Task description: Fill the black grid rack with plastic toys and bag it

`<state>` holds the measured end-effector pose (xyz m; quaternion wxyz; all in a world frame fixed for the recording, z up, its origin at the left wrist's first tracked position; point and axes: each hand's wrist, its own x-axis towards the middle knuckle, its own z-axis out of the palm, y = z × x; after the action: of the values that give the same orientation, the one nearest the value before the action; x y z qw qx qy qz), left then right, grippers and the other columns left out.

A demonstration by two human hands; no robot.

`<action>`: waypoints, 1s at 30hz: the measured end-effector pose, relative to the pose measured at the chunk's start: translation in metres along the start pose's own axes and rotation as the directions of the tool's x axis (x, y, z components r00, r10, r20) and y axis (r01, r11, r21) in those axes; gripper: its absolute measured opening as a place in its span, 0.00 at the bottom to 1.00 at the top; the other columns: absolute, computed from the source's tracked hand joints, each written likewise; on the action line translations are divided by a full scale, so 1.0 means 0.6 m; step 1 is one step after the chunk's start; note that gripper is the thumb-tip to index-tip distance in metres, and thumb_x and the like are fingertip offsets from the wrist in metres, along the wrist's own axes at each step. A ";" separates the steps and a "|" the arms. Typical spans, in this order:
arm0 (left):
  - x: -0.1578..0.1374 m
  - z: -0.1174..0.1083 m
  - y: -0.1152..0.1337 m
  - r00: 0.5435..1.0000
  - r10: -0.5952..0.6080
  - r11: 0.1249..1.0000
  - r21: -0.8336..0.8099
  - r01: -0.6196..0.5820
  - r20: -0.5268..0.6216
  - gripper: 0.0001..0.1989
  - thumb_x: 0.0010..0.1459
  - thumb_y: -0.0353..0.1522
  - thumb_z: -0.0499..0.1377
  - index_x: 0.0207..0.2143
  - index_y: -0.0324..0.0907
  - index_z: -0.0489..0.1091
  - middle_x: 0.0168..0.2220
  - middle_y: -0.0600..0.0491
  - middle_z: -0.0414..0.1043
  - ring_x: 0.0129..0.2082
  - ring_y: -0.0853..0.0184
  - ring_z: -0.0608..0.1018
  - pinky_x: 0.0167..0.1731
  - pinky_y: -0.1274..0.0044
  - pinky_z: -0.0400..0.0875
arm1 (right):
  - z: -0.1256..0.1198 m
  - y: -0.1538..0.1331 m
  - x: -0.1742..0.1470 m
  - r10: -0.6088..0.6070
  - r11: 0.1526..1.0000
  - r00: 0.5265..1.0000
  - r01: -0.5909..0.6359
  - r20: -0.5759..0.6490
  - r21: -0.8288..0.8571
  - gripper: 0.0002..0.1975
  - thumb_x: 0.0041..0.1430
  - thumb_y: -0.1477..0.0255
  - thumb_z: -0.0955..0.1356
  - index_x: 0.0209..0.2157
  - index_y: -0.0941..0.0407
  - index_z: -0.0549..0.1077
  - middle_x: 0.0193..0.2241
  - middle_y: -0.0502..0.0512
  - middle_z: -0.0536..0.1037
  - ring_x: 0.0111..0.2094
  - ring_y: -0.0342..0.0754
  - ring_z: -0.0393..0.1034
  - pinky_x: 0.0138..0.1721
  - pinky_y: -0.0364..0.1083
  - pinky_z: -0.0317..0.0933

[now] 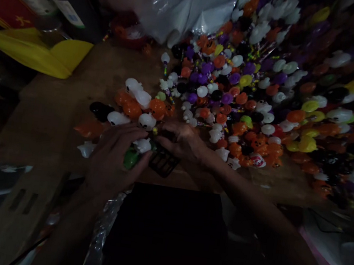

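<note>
My left hand (pixel 113 154) curls its fingers and thumb around a small white plastic figure (pixel 143 145) and a glossy green plastic piece (pixel 131 158). To its right, my right hand (pixel 184 140) is closed, its fingertips close to a tiny yellow piece (pixel 155 131); what it pinches is hidden. A dark slotted plastic frame (pixel 165 162) lies under the right hand, near the table's front edge. Just beyond the hands sit white ghost-like heads (pixel 147 121), orange pumpkin-like pieces (pixel 132 108) and a black piece (pixel 100 110).
A large heap of small coloured plastic figures (pixel 227 98) spreads over the right side of the wooden table (pixel 51 120). At the back are a clear plastic bag (pixel 180 7) and a red bowl (pixel 128 30). A yellow item (pixel 44 52) lies at the left.
</note>
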<state>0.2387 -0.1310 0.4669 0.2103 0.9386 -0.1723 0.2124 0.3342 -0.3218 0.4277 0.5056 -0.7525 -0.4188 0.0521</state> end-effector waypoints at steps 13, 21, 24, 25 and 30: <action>0.001 -0.005 -0.003 0.997 0.028 0.999 0.021 -0.029 0.068 0.11 0.63 0.31 0.61 0.48 0.45 0.69 0.50 0.45 0.76 0.54 0.50 0.77 0.55 0.52 0.74 | -0.046 -0.008 -0.061 0.327 0.826 0.927 -0.187 0.183 -0.532 0.11 0.67 0.79 0.64 0.33 0.60 0.77 0.30 0.56 0.79 0.29 0.44 0.67 0.32 0.45 0.53; 0.009 -0.006 -0.004 0.994 0.011 1.000 -0.002 -0.011 0.104 0.10 0.62 0.31 0.61 0.46 0.48 0.69 0.48 0.47 0.77 0.52 0.52 0.78 0.55 0.54 0.73 | -0.041 -0.017 -0.045 0.356 0.792 0.918 -0.197 0.174 -0.577 0.12 0.67 0.79 0.63 0.34 0.60 0.78 0.31 0.56 0.77 0.26 0.43 0.60 0.30 0.46 0.46; 0.012 -0.007 -0.005 0.994 0.002 1.000 -0.015 0.000 0.106 0.12 0.62 0.32 0.62 0.48 0.49 0.69 0.48 0.49 0.77 0.52 0.53 0.78 0.55 0.56 0.74 | -0.055 -0.041 -0.010 0.315 0.829 0.934 -0.182 0.172 -0.528 0.11 0.68 0.77 0.63 0.38 0.59 0.78 0.33 0.56 0.78 0.29 0.44 0.65 0.31 0.45 0.48; 0.012 -0.006 -0.005 0.994 -0.001 1.000 -0.009 0.002 0.105 0.13 0.61 0.32 0.62 0.49 0.49 0.69 0.48 0.49 0.77 0.52 0.53 0.78 0.54 0.57 0.74 | -0.057 -0.048 0.003 0.273 0.861 0.947 -0.162 0.169 -0.482 0.11 0.68 0.76 0.63 0.41 0.59 0.78 0.35 0.55 0.79 0.31 0.44 0.67 0.32 0.44 0.51; 0.005 -0.005 -0.003 0.995 -0.085 0.995 0.056 0.082 0.054 0.20 0.60 0.35 0.63 0.55 0.45 0.67 0.49 0.46 0.76 0.51 0.51 0.79 0.51 0.60 0.77 | -0.031 -0.042 0.034 0.204 0.969 0.972 -0.183 0.119 -0.164 0.07 0.61 0.78 0.67 0.40 0.60 0.77 0.34 0.52 0.78 0.34 0.44 0.70 0.35 0.42 0.59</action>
<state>0.2407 -0.1290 0.4700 0.1887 0.9559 -0.1331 0.1813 0.3423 -0.3175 0.4641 0.4097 -0.8209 -0.3793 0.1200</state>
